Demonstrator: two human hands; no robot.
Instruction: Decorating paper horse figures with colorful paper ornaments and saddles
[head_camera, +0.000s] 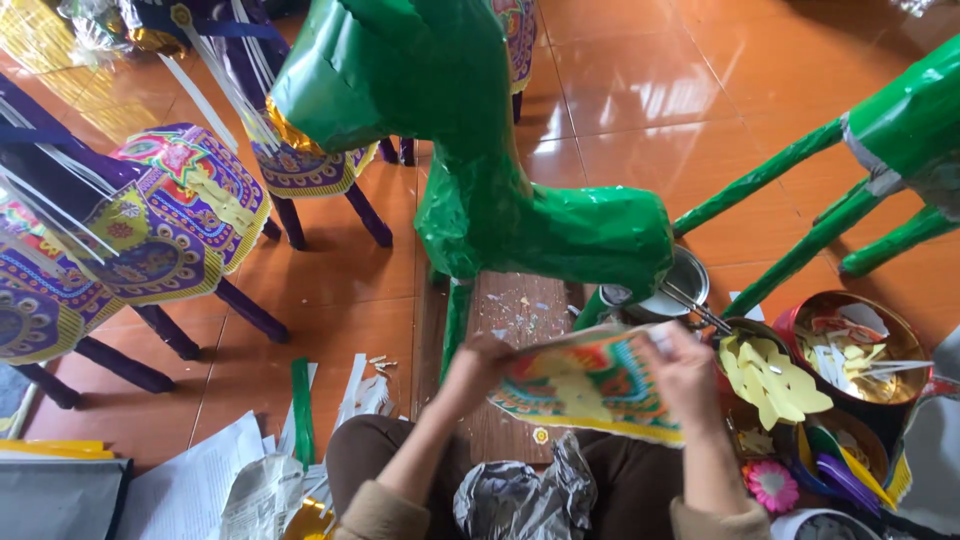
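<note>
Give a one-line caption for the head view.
Both hands, left hand and right hand, hold a colourful patterned paper sheet below a green paper horse.

No screens, signs or stuck-on labels show.

Round tin (868, 352): right of the hands, red wall, gold inside; holds loose white and yellow paper cut-outs.

Metal tin (682, 280): just behind the held paper, under the green figure's rear; silver, round, partly hidden.

Small round container (838, 462): lower right, below the red tin; dark rim, holds green, purple and yellow strips.

Round tub (818, 524): bottom edge, right; white rim, mostly cut off.

Printed sheets (190, 490): lower left on the floor, white with fine grey print, lying flat and overlapping; print too small to tell.
</note>
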